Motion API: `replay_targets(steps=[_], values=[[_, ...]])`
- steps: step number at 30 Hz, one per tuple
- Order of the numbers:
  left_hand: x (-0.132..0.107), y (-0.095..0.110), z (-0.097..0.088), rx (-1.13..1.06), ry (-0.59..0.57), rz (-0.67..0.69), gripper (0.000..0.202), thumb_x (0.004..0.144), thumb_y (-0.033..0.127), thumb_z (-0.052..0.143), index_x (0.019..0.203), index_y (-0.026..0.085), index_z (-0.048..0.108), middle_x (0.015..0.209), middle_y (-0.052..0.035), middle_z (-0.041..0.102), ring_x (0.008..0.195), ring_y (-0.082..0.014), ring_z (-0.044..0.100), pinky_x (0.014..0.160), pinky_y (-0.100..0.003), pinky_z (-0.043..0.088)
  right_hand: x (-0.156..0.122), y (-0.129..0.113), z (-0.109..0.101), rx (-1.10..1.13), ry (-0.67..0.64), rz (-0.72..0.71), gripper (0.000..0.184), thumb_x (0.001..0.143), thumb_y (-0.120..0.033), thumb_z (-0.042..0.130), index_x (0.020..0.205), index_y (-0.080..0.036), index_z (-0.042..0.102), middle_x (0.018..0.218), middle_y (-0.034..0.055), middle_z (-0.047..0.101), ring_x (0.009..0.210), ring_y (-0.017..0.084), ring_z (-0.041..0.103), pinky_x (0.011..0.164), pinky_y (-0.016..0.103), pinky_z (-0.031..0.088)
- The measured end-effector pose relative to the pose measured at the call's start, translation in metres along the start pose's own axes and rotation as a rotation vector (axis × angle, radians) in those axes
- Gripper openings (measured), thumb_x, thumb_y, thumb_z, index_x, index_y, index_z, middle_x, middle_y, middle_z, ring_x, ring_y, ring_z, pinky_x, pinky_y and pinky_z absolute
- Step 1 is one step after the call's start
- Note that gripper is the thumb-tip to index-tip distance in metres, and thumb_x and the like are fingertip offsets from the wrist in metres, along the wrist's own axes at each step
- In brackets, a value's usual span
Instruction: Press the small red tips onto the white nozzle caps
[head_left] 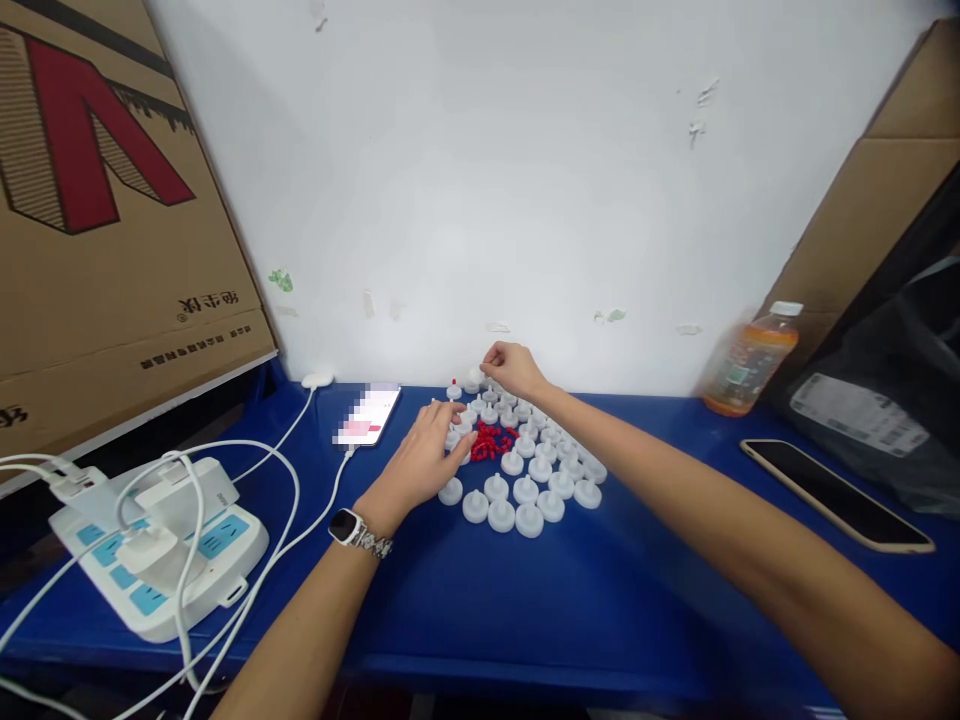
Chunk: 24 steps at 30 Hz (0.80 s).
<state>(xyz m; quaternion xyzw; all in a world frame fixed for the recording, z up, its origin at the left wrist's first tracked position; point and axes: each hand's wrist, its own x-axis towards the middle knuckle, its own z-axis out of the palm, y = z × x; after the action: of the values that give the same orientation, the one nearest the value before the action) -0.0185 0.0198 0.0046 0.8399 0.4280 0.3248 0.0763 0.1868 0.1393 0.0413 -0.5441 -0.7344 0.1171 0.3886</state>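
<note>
Many white round plastic caps with short spouts [529, 519] stand on the blue table, grouped around a small pile of red tips [491, 441]. My left hand [431, 455] lies low over the caps on the left of the group, fingers stretched and apart; it holds nothing visible. At the back of the group, close to the wall, my right hand [516, 369] pinches thumb and forefinger together just above a white cap [474, 380]. Whatever lies between those fingertips is too small to make out. One cap [454, 391] at the back left carries a red tip on its spout.
A white power strip [169, 590] with plugs and looping cables fills the left side. A phone on a cable [369, 415] lies behind my left hand. To the right are an orange drink bottle [754, 360] and a dark phone [836, 495]. Cardboard boxes [127, 270] flank the wall.
</note>
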Motion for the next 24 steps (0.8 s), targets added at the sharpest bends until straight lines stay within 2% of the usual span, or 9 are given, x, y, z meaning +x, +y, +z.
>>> replay_targets(steps=[2, 5, 8, 18, 24], values=[[0.0, 0.002, -0.001, -0.002, -0.019, 0.005, 0.032, 0.1, 0.043, 0.043, 0.122, 0.022, 0.054, 0.116, -0.0091, 0.057, 0.112, -0.0267, 0.053, 0.098, -0.046, 0.047, 0.014, 0.003, 0.014, -0.123, -0.06, -0.003, 0.013, 0.081, -0.016, 0.061, 0.089, -0.013, 0.071, 0.084, 0.0081, 0.075, 0.078, 0.016, 0.067, 0.073, 0.024, 0.048], [0.0, 0.005, -0.001, 0.004, -0.028, 0.022, 0.027, 0.1, 0.041, 0.044, 0.117, 0.023, 0.057, 0.115, -0.0082, 0.058, 0.111, -0.0265, 0.053, 0.099, -0.046, 0.046, 0.023, 0.006, 0.032, -0.186, -0.133, -0.009, 0.013, 0.077, -0.014, 0.064, 0.085, -0.013, 0.074, 0.085, 0.0096, 0.076, 0.078, 0.017, 0.067, 0.072, 0.024, 0.048], [0.001, 0.007, -0.003, 0.012, -0.032, 0.019, 0.025, 0.099, 0.04, 0.045, 0.112, 0.023, 0.058, 0.113, -0.0078, 0.058, 0.109, -0.0266, 0.053, 0.099, -0.046, 0.045, 0.025, 0.008, 0.04, -0.232, -0.202, -0.021, 0.014, 0.074, -0.012, 0.066, 0.084, -0.013, 0.076, 0.086, 0.0094, 0.076, 0.08, 0.018, 0.068, 0.072, 0.023, 0.048], [0.001, 0.01, -0.003, 0.024, -0.06, 0.004, 0.026, 0.099, 0.041, 0.044, 0.107, 0.022, 0.06, 0.111, -0.0076, 0.057, 0.108, -0.0273, 0.052, 0.097, -0.048, 0.045, 0.024, 0.008, 0.025, -0.315, -0.317, -0.064, 0.015, 0.079, -0.014, 0.065, 0.088, -0.013, 0.078, 0.087, 0.0078, 0.078, 0.082, 0.018, 0.07, 0.072, 0.022, 0.047], [0.0, 0.01, -0.004, 0.037, -0.089, -0.005, 0.026, 0.1, 0.041, 0.044, 0.104, 0.023, 0.062, 0.112, -0.0071, 0.056, 0.109, -0.0266, 0.053, 0.103, -0.049, 0.042, 0.021, 0.01, 0.029, -0.296, -0.263, -0.082, 0.028, 0.084, -0.02, 0.064, 0.111, -0.015, 0.072, 0.1, 0.0065, 0.077, 0.087, 0.016, 0.069, 0.078, 0.023, 0.047]])
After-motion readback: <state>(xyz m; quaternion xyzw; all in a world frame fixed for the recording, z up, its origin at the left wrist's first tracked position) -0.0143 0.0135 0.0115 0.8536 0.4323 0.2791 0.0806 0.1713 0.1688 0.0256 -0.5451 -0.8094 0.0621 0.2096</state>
